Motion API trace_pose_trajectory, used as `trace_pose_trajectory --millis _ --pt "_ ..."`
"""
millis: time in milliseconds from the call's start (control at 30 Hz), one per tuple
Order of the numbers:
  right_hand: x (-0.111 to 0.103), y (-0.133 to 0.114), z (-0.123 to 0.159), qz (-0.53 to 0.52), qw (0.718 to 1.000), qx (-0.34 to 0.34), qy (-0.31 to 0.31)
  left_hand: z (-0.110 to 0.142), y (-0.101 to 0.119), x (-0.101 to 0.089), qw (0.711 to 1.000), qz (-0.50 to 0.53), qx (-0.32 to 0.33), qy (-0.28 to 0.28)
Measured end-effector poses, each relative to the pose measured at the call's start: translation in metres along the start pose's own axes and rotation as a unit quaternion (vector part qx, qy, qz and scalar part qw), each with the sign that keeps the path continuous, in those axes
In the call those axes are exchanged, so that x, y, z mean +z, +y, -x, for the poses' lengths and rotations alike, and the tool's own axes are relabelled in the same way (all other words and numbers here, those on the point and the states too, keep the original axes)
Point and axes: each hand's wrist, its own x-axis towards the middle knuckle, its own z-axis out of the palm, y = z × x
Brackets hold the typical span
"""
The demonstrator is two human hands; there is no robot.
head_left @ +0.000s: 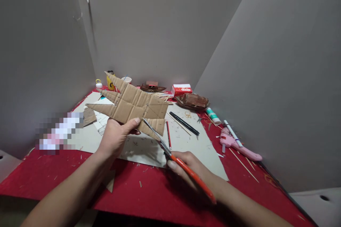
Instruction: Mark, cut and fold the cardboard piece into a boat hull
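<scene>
My left hand grips a piece of corrugated cardboard by its lower edge, thumb on top. Three pointed spikes stick out from the cardboard's left side, and pencil lines mark its right part. A pair of scissors with orange handles is in my right hand, its fingers wrapped round them. The scissor blades lie at the cardboard's lower right, along a cut that partly separates a strip. Below the cardboard a red pencil and a black pen rest on the white sheet.
Two model boats, a near one and a far one, stand at the back beside a red box. A pink glue gun lies right, its cord along the edge. A yellow jar is back left. Scraps litter the red tablecloth.
</scene>
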Motion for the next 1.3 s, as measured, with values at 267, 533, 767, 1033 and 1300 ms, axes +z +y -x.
trace_pose_trajectory --millis 267,533,767,1033,1300 --pt "0.007 0.004 0.0 -0.014 1.0 -0.001 0.016 0.002 -0.001 0.002 1.0 0.024 -0.003 -0.001" --pt "0.015 0.013 -0.002 -0.035 0.999 -0.011 0.035 0.0 -0.007 -0.001 0.997 0.066 -0.032 -0.035" --pt "0.017 0.01 -0.002 -0.046 0.998 -0.016 0.04 0.001 -0.004 0.001 0.99 0.114 -0.06 -0.048" --pt "0.012 0.009 -0.003 -0.025 0.999 -0.015 0.031 0.004 0.004 0.002 0.98 0.177 -0.082 -0.041" --pt "0.011 0.004 -0.004 0.008 0.999 0.002 0.035 0.003 0.003 0.003 0.978 0.185 -0.089 -0.043"
